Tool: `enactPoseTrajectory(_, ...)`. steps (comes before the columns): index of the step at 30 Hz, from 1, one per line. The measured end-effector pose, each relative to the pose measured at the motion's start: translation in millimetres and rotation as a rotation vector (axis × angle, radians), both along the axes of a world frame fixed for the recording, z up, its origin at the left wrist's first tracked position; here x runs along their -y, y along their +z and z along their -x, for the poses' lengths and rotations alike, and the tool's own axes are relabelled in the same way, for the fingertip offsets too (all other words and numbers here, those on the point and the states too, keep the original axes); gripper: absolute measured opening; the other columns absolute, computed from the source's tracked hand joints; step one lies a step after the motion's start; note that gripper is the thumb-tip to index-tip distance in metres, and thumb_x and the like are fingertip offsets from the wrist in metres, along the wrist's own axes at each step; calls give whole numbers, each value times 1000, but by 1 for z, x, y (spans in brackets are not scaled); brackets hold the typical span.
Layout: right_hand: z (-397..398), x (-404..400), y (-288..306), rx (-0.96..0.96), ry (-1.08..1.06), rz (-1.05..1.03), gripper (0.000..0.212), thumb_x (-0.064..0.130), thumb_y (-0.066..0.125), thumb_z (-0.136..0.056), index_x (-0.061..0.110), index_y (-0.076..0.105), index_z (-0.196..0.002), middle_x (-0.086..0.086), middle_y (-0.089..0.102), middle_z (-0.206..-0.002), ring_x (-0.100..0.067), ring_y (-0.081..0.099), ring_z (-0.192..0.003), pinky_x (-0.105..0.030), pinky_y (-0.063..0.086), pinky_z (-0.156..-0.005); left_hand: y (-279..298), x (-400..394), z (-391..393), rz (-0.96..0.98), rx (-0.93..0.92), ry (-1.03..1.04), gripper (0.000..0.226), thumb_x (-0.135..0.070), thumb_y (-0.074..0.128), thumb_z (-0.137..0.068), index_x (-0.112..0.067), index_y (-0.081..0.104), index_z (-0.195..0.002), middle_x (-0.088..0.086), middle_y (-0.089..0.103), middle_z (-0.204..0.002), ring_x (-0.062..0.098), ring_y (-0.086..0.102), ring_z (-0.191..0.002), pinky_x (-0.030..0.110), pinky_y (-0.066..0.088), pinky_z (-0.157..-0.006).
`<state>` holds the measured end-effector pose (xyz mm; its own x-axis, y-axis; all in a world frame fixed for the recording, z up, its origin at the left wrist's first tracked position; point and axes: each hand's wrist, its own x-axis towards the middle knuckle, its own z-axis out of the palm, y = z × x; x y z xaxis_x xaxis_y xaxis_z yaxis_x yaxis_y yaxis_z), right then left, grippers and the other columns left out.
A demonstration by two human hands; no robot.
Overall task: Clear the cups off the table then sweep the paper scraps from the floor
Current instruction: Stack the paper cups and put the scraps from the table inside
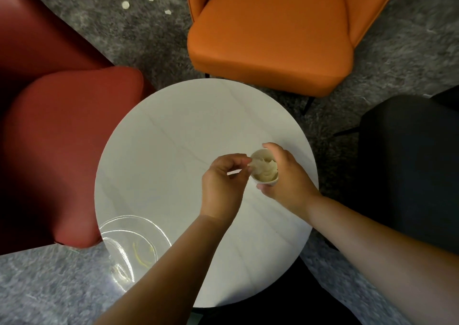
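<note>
White paper cups [264, 168], nested, sit clamped in my right hand [285, 175] above the table [173, 138]; my left hand [221, 183] pinches the rim just beside. Paper scraps [125, 4] lie far beyond both.

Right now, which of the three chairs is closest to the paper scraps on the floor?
The orange chair: the paper scraps lie just beside its left edge, farther from the red chair; the black chair is farthest.

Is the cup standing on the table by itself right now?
No, the right hand grips the cup above the table, while the left hand pinches something pale at its rim.
</note>
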<state>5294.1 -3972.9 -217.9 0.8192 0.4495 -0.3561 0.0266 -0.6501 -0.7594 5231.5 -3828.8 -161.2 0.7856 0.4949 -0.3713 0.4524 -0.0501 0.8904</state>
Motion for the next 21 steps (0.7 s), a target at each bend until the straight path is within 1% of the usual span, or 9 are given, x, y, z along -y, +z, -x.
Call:
enactPoseTrajectory(2,2,0,1,10,-15,10,86,22,79,-74,43,26,-138,14,37,-121,-3,46,-103,-7,37,-76,0,-7,3,-38,0,-3,20,-8,68,-89,-28,71,-88,-11,71,-100,-3,64,-89,6,45,-77)
enactPoseTrajectory(4,4,0,5,24,-30,22,84,24,80,-73,44,27,-136,13,39,-120,-5,46,-102,-13,40,-79,-3,-19,6,-71,-14,36,21,-10,65,-91,-30,71,-91,-10,71,-99,2,65,-89,9,47,-79)
enactPoseTrajectory(6,5,0,11,40,-40,29,83,24,81,-72,43,29,-134,11,41,-119,-7,48,-101,-19,42,-80,-8,-32,10,-157,-61,40,19,-12,61,-93,-28,71,-94,-8,70,-100,4,65,-87,5,44,-74)
enactPoseTrajectory(8,6,-1,20,55,-48,27,82,24,81,-71,41,31,-133,10,42,-117,-8,48,-100,-20,42,-78,-15,-46,17,-303,-133,-39,15,-16,59,-95,-25,70,-101,-5,68,-107,1,62,-87,1,39,-70)
enactPoseTrajectory(9,7,-2,25,65,-51,28,82,24,81,-70,41,31,-134,10,43,-117,-8,48,-99,-19,41,-77,-19,-52,21,-363,-175,-99,16,-18,60,-95,-23,69,-106,-3,67,-112,2,61,-88,2,39,-72)
enactPoseTrajectory(12,6,-2,43,106,-62,37,83,25,81,-70,38,32,-136,9,43,-116,-6,47,-96,-17,39,-76,-23,-67,33,-498,-318,-301,30,-24,61,-94,-19,62,-123,3,59,-127,15,59,-107,22,44,-89)
enactPoseTrajectory(15,3,-3,60,135,-86,38,83,23,81,-69,36,34,-136,8,43,-116,-6,46,-95,-17,39,-77,-18,-74,41,-622,-415,-455,42,-30,58,-96,-20,52,-136,3,51,-138,22,48,-125,32,40,-104)
enactPoseTrajectory(19,-4,-1,73,143,-88,10,80,23,81,-69,34,37,-135,8,44,-117,-5,45,-95,-18,38,-79,-9,-72,43,-733,-480,-502,47,-36,53,-97,-23,44,-141,0,45,-143,21,42,-129,32,38,-104)
enactPoseTrajectory(21,-14,2,78,142,-45,6,80,24,81,-70,33,36,-136,4,46,-122,-8,47,-97,-21,41,-81,-5,-65,42,-767,-498,-506,48,-38,51,-98,-23,42,-143,-1,44,-145,21,41,-130,32,37,-104)
